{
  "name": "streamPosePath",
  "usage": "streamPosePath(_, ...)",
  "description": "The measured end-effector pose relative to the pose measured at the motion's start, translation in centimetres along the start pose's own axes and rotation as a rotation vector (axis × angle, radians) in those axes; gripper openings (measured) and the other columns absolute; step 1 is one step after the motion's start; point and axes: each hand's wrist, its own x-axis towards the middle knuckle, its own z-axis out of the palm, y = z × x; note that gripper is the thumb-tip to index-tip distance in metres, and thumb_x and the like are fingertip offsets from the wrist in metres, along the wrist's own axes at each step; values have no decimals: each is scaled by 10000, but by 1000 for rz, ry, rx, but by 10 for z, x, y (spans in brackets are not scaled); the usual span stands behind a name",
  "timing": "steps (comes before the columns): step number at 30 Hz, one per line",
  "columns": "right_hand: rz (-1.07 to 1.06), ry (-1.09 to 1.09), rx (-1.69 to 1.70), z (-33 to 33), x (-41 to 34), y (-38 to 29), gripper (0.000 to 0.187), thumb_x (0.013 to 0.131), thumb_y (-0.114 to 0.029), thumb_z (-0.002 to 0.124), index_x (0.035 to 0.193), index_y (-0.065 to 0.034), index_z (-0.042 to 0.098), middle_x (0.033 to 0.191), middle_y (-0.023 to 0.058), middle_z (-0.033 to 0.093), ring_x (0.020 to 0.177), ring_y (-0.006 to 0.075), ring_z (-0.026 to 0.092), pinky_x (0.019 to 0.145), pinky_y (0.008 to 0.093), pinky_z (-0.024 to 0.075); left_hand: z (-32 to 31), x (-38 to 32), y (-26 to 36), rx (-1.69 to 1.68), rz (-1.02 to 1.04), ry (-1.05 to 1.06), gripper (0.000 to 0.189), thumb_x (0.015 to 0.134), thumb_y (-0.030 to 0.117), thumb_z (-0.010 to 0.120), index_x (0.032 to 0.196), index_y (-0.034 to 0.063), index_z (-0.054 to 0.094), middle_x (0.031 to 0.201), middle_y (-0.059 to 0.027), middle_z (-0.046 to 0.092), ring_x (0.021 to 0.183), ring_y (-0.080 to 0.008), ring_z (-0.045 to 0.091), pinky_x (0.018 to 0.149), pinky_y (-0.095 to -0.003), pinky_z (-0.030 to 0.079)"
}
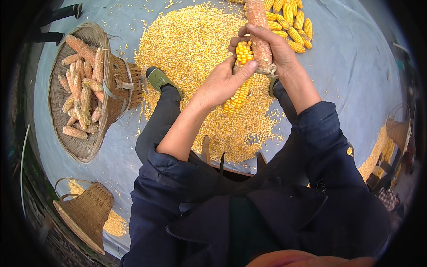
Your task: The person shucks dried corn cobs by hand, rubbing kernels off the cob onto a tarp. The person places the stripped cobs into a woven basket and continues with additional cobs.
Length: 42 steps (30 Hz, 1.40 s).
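My left hand (222, 81) grips a yellow corn ear (237, 100), its thumb laid across the kernels. A bare, reddish corncob (258, 20) is held in my right hand (275, 46), its husk-fringed end pointing toward me. The cob's side presses against or lies right beside the upper part of the ear; I cannot tell how firmly they touch. Below both hands, a broad heap of loose corn kernels (180, 36) spreads over a blue-grey tarp (347, 66). Several unshelled corn ears (288, 15) lie past my right hand.
At left, a wide-rimmed wicker basket (125, 80) tipped toward me holds several bare cobs (80, 86). A second wicker basket (90, 207) lies at lower left by spilled grain (115, 223). Another person's legs (60, 15) show at upper left. A basket (398, 126) stands far right.
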Motion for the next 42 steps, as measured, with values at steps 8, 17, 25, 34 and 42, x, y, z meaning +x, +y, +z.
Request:
streamPosePath(8,67,113,-94,25,-19,10,489,791,-241,568,1218,-33,451,1084,92,538,969,162,536,811,318,450,-14,10,9,-309,128,340,422,893,353,509,1142,22,429,933,-59,551,839,-118,553,685,-254,470)
streamPosePath(17,115,154,-69,30,-19,26,385,762,-178,614,1077,21,518,915,95,613,783,151,611,697,266,498,-32,14,14,28,271,637,544,901,507,385,815,-8,538,636,-65,538,593,-136,510,546,-296,405)
streamPosePath(25,187,45,159,26,-21,38,404,836,-231,546,1119,51,486,946,150,613,810,218,629,753,334,519,-29,15,24,223,267,708,501,920,396,423,714,-45,542,606,-80,510,582,-142,469,533,-318,376)
streamPosePath(34,179,50,286,28,-23,37,388,846,-211,524,1133,45,474,987,151,602,861,219,619,773,327,514,-29,20,16,2,350,658,441,922,336,446,714,-47,516,625,-83,464,580,-159,447,537,-328,368)
streamPosePath(42,177,35,276,30,-23,35,371,845,-200,520,1119,47,482,970,144,608,847,213,622,769,322,513,-27,15,25,211,315,673,374,886,303,525,796,-57,571,702,-125,518,631,-210,509,586,-327,407)
